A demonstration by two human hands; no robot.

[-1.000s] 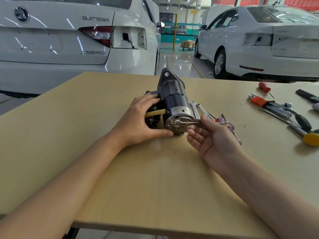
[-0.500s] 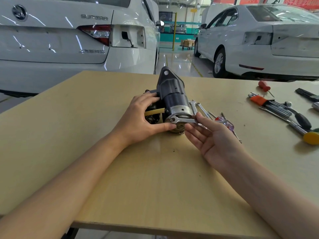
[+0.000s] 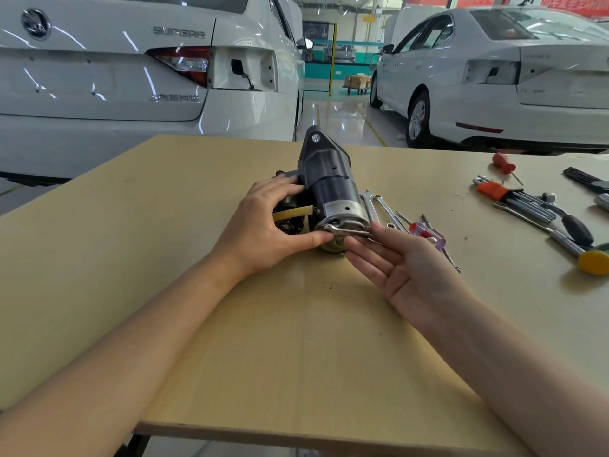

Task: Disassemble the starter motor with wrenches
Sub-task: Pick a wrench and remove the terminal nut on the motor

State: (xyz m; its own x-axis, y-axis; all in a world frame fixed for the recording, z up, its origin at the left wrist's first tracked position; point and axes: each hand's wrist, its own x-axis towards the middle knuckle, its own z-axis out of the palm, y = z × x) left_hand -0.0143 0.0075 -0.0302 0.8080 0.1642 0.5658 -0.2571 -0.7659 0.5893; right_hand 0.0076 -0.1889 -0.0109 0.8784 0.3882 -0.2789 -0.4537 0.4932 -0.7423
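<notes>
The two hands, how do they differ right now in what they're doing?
The left hand lies palm down, holding the starter motor; the right hand is turned palm up beside it. The left hand's fingers wrap over the motor body, while the right hand's fingers stay straight, pushing the wrench at the motor's end cap. Both are bare and over the table.

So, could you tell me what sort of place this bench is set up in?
Most likely a car repair or training workshop: two white cars are parked behind the table, the starter motor lies on it, and hex keys and spare wrenches lie beside it.
</notes>
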